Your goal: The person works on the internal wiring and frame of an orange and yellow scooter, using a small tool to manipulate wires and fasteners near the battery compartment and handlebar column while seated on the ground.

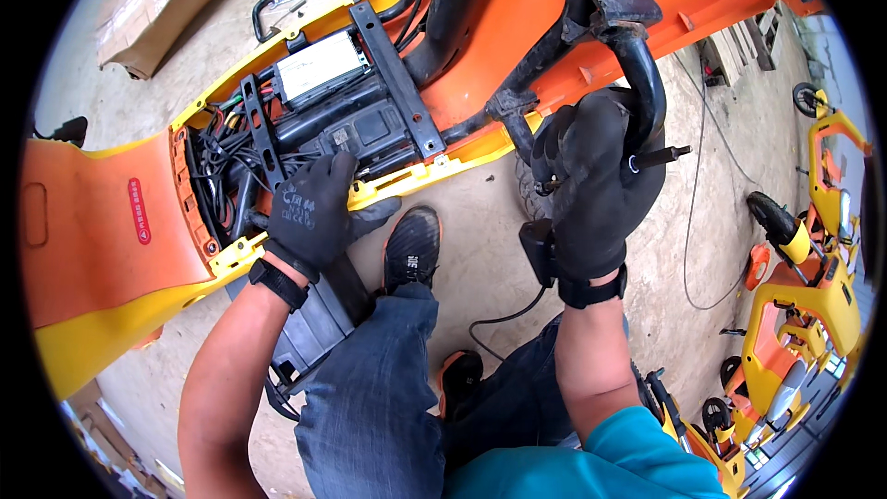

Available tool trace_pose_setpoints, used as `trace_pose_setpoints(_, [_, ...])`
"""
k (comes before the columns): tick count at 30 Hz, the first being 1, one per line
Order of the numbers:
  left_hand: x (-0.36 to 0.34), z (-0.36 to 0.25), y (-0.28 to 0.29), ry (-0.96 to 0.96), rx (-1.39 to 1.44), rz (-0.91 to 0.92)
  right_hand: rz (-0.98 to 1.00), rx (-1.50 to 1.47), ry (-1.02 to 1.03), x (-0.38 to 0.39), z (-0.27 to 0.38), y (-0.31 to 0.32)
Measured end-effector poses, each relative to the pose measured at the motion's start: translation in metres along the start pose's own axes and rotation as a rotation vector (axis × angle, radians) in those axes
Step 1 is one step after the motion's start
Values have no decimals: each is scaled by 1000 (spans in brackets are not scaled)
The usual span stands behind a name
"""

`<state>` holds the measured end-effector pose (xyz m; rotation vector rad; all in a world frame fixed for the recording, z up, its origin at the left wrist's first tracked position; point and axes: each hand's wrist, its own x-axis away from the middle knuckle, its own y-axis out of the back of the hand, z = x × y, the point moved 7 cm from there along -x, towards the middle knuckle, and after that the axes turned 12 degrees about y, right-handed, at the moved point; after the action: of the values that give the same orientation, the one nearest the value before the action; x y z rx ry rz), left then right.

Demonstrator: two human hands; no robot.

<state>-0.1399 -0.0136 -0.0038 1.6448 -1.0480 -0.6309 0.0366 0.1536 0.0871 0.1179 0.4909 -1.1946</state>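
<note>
My left hand (309, 212), in a black glove, rests on the near yellow edge of an opened vehicle body (374, 192). Its thumb is spread away from the fingers, which lie over the rim beside a bundle of dark wires (222, 155). My right hand (601, 180), gloved too, is closed around a black rod-like tool (661, 158). One end of it sticks out to the right; a small metallic bit shows at the fingertips on the left. Just above that hand, a bent black tube (644, 83) comes down. What the curled fingers cover is hidden.
Inside the body sit a silver box (319, 66) and a black crossbar (399, 79). A cardboard box (171, 5) and loose tools (291, 7) lie beyond. A grey case (309, 323) stands by my left leg. Yellow vehicles (804, 305) line the right side; a thin cable (688, 259) crosses the floor.
</note>
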Motion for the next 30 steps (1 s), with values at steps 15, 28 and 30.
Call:
trace_pose_setpoints(15, [2,3,2,-4,57,-29,344,-72,1,-6,-6,5])
trace_pose_setpoints(28, [4,8,19,2,228,-270,394,204,2,11,0,22])
trace_pose_setpoints(30, [5,10,21,18,277,-274,401,320,14,17,-1,25])
